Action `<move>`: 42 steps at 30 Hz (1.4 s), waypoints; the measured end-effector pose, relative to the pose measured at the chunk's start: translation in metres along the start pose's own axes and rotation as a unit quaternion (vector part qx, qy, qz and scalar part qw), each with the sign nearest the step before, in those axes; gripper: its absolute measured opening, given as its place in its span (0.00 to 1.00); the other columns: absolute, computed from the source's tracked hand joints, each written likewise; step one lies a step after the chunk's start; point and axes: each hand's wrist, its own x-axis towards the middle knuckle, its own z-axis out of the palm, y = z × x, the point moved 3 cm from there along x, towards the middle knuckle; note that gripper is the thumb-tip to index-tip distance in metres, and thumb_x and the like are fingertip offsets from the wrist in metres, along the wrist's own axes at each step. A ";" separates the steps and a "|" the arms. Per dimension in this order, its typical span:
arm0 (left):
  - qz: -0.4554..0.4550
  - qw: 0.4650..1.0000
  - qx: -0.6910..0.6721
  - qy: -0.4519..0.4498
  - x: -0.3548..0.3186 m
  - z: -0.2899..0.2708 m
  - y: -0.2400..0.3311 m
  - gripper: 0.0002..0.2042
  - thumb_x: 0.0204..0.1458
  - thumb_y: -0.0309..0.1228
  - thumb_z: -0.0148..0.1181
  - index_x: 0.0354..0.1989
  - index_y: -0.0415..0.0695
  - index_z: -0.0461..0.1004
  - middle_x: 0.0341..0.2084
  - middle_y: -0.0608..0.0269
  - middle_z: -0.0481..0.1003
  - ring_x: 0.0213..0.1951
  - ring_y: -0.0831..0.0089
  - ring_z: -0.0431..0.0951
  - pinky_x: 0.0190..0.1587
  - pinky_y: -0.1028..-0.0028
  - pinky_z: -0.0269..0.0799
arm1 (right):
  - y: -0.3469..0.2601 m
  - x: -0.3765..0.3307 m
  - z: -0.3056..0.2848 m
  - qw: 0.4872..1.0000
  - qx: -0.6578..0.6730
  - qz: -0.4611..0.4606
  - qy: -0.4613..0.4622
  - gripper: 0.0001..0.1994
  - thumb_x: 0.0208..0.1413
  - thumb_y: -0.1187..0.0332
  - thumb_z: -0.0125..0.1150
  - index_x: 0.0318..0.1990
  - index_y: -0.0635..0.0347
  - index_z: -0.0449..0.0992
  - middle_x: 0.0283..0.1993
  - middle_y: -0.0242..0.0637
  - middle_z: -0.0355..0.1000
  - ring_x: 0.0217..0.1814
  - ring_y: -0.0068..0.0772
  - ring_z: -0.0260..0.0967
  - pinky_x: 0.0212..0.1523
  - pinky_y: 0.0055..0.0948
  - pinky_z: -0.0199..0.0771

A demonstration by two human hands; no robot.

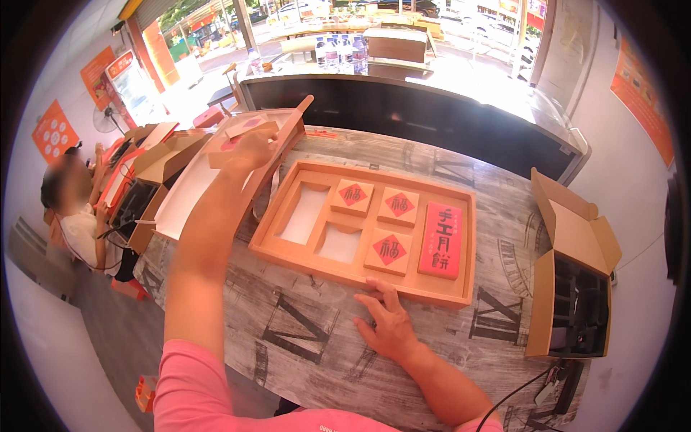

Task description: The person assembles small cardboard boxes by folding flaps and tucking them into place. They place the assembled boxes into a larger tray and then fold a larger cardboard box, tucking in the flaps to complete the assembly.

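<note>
On the table, a kraft cardboard tray (338,281) has several compartments. Three small square kraft boxes (389,251) with red diamond labels and a long red box (440,240) sit in it. Two openings at its left show a white base. My right hand (389,324) rests at the tray's front wall, fingers apart, fingertips touching the edge. My left arm stretches over a shallow white-lined box lid (191,194). At its far end my left hand (248,153) curls around a small kraft box (229,145); its fingers are partly hidden. Another small box (248,125) lies just beyond.
An open carton with black contents (576,302) stands at the right edge, near keys (547,389) and a cable. Behind the table is a dark-fronted counter (403,108) with bottles (342,52). At left, a person (75,209) works beside more open cartons (165,158).
</note>
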 end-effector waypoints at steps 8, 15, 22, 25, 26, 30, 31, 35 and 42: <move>-0.094 0.985 0.108 -0.093 -0.031 -0.006 -0.009 0.21 0.65 0.30 0.53 0.65 0.53 0.78 0.53 0.43 0.82 0.52 0.47 0.84 0.58 0.54 0.77 | 0.003 0.000 -0.001 1.000 -0.005 -0.008 0.009 0.24 0.53 0.73 0.76 0.58 0.61 0.78 0.71 0.52 0.63 0.61 0.52 0.78 0.58 0.43 0.82; -0.136 0.958 0.186 -0.173 -0.022 0.012 -0.036 0.22 0.65 0.37 0.57 0.67 0.52 0.76 0.58 0.50 0.82 0.61 0.53 0.81 0.66 0.58 0.72 | 0.005 -0.002 0.002 1.000 -0.005 -0.004 -0.006 0.24 0.54 0.71 0.75 0.59 0.60 0.78 0.72 0.53 0.63 0.68 0.56 0.72 0.63 0.45 0.79; -0.151 0.961 0.195 -0.125 -0.039 -0.052 -0.018 0.32 0.61 0.61 0.58 0.53 0.42 0.85 0.51 0.48 0.85 0.56 0.52 0.84 0.61 0.57 0.77 | -0.002 0.000 -0.003 0.999 -0.035 -0.023 0.014 0.24 0.51 0.73 0.76 0.58 0.61 0.78 0.71 0.50 0.64 0.65 0.51 0.74 0.61 0.44 0.80; -0.145 0.972 0.170 -0.067 -0.044 -0.075 -0.026 0.34 0.62 0.63 0.55 0.52 0.41 0.85 0.47 0.46 0.86 0.52 0.49 0.85 0.58 0.55 0.78 | -0.004 -0.001 -0.003 0.997 -0.060 -0.027 0.032 0.24 0.50 0.73 0.77 0.57 0.61 0.79 0.71 0.49 0.64 0.63 0.49 0.75 0.59 0.44 0.80; -0.154 0.973 0.165 -0.045 -0.046 -0.086 -0.035 0.34 0.63 0.63 0.55 0.52 0.40 0.85 0.46 0.45 0.86 0.51 0.48 0.86 0.58 0.54 0.78 | -0.005 -0.001 -0.003 0.997 -0.065 -0.029 0.036 0.25 0.50 0.73 0.77 0.57 0.61 0.79 0.71 0.48 0.65 0.63 0.49 0.75 0.59 0.44 0.80; -0.068 0.980 0.113 0.148 -0.056 -0.112 -0.093 0.30 0.67 0.57 0.51 0.40 0.39 0.86 0.39 0.39 0.84 0.45 0.43 0.85 0.53 0.50 0.78 | -0.006 -0.001 0.000 0.997 -0.059 -0.028 0.033 0.24 0.50 0.73 0.77 0.56 0.61 0.79 0.71 0.47 0.65 0.62 0.50 0.75 0.59 0.44 0.81; -0.076 0.977 0.086 0.179 -0.062 -0.123 -0.080 0.26 0.66 0.52 0.55 0.35 0.38 0.83 0.35 0.40 0.83 0.40 0.42 0.84 0.47 0.50 0.78 | -0.005 -0.001 -0.001 0.997 -0.062 -0.029 0.036 0.24 0.50 0.73 0.77 0.56 0.60 0.79 0.71 0.47 0.65 0.62 0.50 0.75 0.59 0.44 0.81; 0.006 0.958 0.123 0.259 -0.097 -0.176 -0.034 0.15 0.61 0.40 0.65 0.32 0.38 0.79 0.28 0.45 0.81 0.32 0.47 0.83 0.36 0.56 0.77 | -0.007 -0.002 -0.001 0.998 -0.057 -0.020 0.032 0.24 0.49 0.73 0.77 0.56 0.60 0.79 0.71 0.47 0.65 0.61 0.49 0.75 0.58 0.43 0.81; 0.135 0.907 -0.004 0.400 -0.162 -0.181 0.075 0.09 0.57 0.31 0.71 0.38 0.39 0.81 0.30 0.53 0.83 0.33 0.59 0.85 0.38 0.64 0.80 | -0.005 -0.003 -0.001 0.999 -0.023 0.000 0.034 0.27 0.50 0.73 0.75 0.60 0.58 0.77 0.71 0.47 0.66 0.59 0.50 0.77 0.57 0.44 0.81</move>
